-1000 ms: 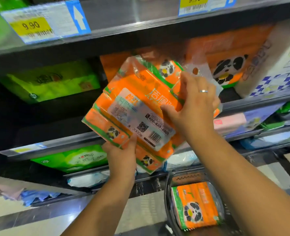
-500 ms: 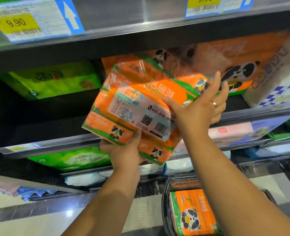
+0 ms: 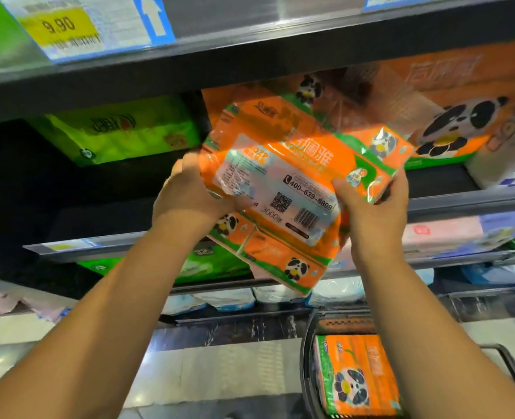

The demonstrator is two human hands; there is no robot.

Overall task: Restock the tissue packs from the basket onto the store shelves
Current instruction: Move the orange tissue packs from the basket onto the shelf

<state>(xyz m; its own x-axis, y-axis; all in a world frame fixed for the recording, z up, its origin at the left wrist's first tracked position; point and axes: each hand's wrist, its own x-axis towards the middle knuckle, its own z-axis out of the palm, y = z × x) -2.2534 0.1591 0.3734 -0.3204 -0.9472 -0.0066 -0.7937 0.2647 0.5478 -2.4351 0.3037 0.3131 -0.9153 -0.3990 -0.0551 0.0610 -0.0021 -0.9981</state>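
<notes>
An orange panda tissue pack (image 3: 283, 182) is held tilted before the shelf (image 3: 461, 204), clamped at either end by the left hand (image 3: 189, 201) and the right hand (image 3: 374, 210), whose fingers are hidden behind it. A similar pack (image 3: 355, 373) in the basket (image 3: 304, 352) is partly covered by the forearm.

Shows orange with green bands and black-and-white pandas on the tissue pack (image 3: 280, 164), lime green on the left shelf pack (image 3: 123, 131), yellow-and-blue on the price label (image 3: 59, 25).
</notes>
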